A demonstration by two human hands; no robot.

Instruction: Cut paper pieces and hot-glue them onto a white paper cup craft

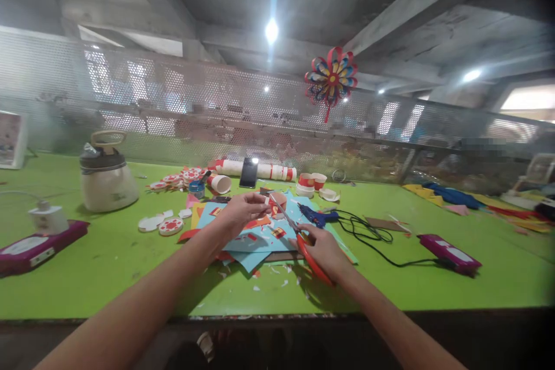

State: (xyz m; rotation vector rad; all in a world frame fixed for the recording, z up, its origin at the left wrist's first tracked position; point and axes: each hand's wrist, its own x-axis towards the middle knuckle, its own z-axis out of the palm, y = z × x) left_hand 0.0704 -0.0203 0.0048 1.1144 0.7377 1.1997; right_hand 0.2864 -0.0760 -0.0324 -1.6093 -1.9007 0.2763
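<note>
My right hand (pixel 324 248) grips a pair of scissors with red-orange handles (pixel 313 260); the blades point up and to the left. My left hand (pixel 239 215) is closed in a pinch at the edge of a red and white piece of paper cup (pixel 277 206). The scissor blades lie across this piece, just right of my left fingertips; whether they are cutting into it I cannot tell. Beneath both hands are light blue paper sheets (pixel 243 243), with small red and yellow scraps on them. A blue glue gun (pixel 318 217) lies just beyond my right hand.
Left: a large jug (pixel 108 179), a purple power strip (pixel 43 248) and patterned discs (pixel 170 226). Behind: a phone (pixel 248 172), a row of stacked cups (pixel 277 171) and cut cups (pixel 306 184). Right: a black cord (pixel 368 234) runs to another power strip (pixel 450 253). A paper flower (pixel 332 78) hangs above.
</note>
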